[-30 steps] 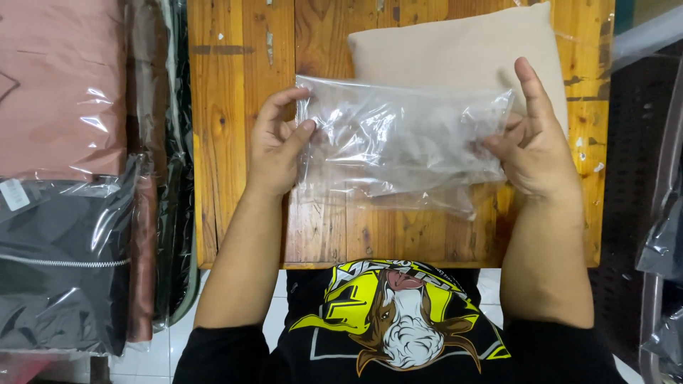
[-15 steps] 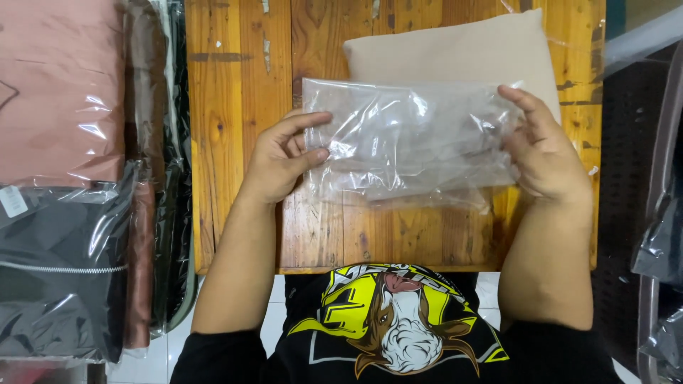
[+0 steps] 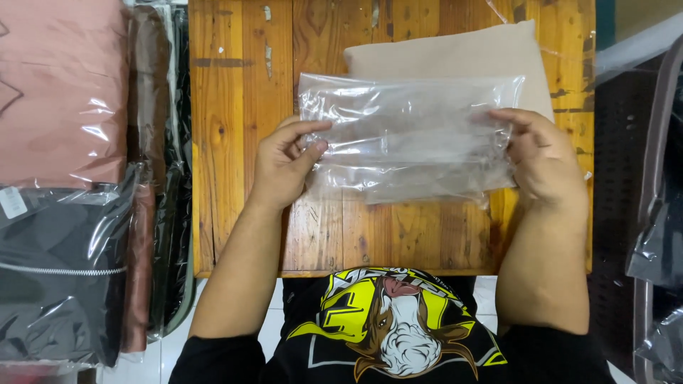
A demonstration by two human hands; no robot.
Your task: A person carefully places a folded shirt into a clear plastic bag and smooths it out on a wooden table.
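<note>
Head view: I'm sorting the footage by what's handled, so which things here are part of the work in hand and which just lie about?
In hand:
clear plastic bag, held by left hand and right hand
beige folded cloth behind it
wooden table

Lying about:
pink bagged garment
dark bagged garment
bagged items at right

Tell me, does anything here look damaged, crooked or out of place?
Nothing stands out. Both hands, left and right, hold a wrinkled but whole clear plastic bag over the wooden table. The beige folded cloth lies flat behind it.
</note>
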